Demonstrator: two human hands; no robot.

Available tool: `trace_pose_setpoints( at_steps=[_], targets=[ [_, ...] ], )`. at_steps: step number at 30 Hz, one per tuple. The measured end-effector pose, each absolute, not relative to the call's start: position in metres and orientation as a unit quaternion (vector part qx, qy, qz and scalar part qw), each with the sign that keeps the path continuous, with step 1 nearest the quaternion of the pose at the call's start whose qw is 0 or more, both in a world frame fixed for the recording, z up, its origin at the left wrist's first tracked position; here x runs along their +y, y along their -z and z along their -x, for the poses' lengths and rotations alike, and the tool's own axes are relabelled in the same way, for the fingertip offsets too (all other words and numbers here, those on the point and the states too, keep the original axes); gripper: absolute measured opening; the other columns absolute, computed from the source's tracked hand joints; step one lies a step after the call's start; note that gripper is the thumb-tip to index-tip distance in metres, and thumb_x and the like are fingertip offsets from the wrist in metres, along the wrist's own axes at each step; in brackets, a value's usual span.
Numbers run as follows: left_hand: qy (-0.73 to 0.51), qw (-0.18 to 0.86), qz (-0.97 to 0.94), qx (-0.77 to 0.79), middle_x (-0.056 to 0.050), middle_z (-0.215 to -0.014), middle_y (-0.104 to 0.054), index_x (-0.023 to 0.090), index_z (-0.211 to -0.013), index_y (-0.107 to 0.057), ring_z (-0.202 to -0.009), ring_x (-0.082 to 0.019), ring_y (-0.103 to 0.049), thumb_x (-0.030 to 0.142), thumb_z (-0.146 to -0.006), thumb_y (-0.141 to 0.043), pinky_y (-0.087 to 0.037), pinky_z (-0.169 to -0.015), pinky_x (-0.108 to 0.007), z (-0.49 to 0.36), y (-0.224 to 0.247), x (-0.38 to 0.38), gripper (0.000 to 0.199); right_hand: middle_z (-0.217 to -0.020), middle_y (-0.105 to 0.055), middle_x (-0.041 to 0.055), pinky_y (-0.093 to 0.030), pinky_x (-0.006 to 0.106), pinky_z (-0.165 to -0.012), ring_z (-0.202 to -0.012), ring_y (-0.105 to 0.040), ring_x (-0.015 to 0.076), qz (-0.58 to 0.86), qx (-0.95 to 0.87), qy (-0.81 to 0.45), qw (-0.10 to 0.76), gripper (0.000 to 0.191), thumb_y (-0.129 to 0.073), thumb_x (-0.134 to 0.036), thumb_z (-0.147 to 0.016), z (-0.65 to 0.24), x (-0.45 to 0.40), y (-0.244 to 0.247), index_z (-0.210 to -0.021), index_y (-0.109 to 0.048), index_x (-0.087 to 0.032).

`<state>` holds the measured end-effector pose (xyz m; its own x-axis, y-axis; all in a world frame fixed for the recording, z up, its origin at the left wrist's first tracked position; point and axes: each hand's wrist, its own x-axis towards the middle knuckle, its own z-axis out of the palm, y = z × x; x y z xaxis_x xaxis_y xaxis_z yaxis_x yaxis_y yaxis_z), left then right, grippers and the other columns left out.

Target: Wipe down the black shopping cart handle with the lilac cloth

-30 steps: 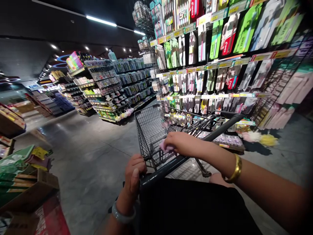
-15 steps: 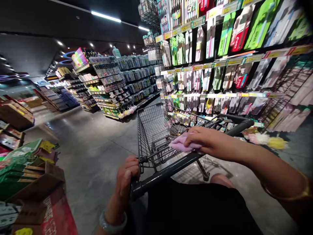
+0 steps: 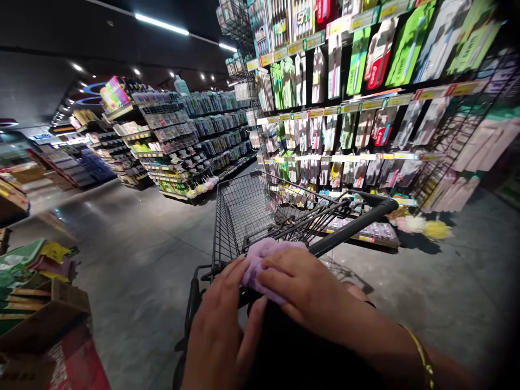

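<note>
A pale purple cloth (image 3: 257, 261) lies bunched over the bar of a black wire shopping cart (image 3: 222, 216). My right hand (image 3: 304, 281) is closed on the cloth, its fingers curled into the fabric. At the cloth's left edge is my left hand (image 3: 221, 314), its fingers stretched out and the fingertips touching the fabric. The left thumb stands apart from the fingers. To the right of the cloth the dark cart handle (image 3: 353, 225) shows; the part beneath the cloth and hands is hidden.
Close beyond the cart stands a rack of packaged toothbrushes (image 3: 357, 62), with fluffy bath puffs (image 3: 414, 223) low at its right end. Cardboard boxes (image 3: 69, 303) of goods are at the left. Stocked shelves (image 3: 162, 141) line the grey floor (image 3: 134, 244) farther back.
My left hand has left the cart's left handle end and moved right to the cloth. My right hand has brought the cloth left and down along the bar. The view has turned slightly right.
</note>
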<state>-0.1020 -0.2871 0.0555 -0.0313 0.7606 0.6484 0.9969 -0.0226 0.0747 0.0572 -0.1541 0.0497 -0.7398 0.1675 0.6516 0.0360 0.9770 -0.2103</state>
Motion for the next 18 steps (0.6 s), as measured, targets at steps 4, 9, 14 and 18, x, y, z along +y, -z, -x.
trace_pose_setpoints(
  at_steps=[4,9,14,18],
  targets=[
    [0.175,0.231,0.648,-0.704,-0.010,-0.101,-0.075,0.019,-0.122,-0.063,-0.084,-0.025,-0.070,0.048,-0.098,-0.046,-0.051,-0.069,-0.034,0.094,-0.043,-0.263,0.042,-0.119,-0.067,0.0087,-0.045,0.044,-0.100,-0.115,-0.058,0.0257,0.115,-0.922,-0.073,0.363,0.038,-0.060,-0.014,-0.081,-0.091,-0.125,-0.048,-0.118,-0.062,-0.022],
    [0.143,0.249,0.628,-0.724,-0.005,-0.076,-0.070,0.021,-0.093,-0.068,-0.065,-0.022,-0.062,0.052,-0.096,-0.048,-0.039,-0.058,-0.031,0.097,-0.038,-0.264,0.037,-0.115,-0.069,0.0087,-0.046,0.043,-0.097,-0.109,-0.060,0.0257,0.249,-0.886,-0.012,0.392,0.029,-0.057,-0.013,-0.081,-0.135,-0.086,-0.045,-0.107,-0.065,-0.021],
    [0.141,0.279,0.623,-0.717,-0.003,-0.068,-0.065,0.022,-0.088,-0.066,-0.060,-0.021,-0.057,0.053,-0.096,-0.048,-0.033,-0.056,-0.031,0.107,-0.035,-0.274,0.037,-0.107,-0.071,0.0074,-0.046,0.042,-0.095,-0.103,-0.062,0.0252,0.282,-0.863,-0.012,0.419,0.022,-0.056,-0.013,-0.082,-0.132,-0.091,-0.047,-0.100,-0.065,-0.021],
    [0.140,0.290,0.623,-0.713,-0.003,-0.069,-0.065,0.023,-0.086,-0.066,-0.060,-0.020,-0.057,0.051,-0.098,-0.045,-0.035,-0.057,-0.031,0.120,-0.035,-0.284,0.038,-0.110,-0.070,0.0071,-0.046,0.039,-0.096,-0.105,-0.062,0.0229,0.210,-0.904,-0.043,0.371,0.024,-0.055,-0.015,-0.083,-0.131,-0.095,-0.053,-0.104,-0.066,-0.022]
  ],
)
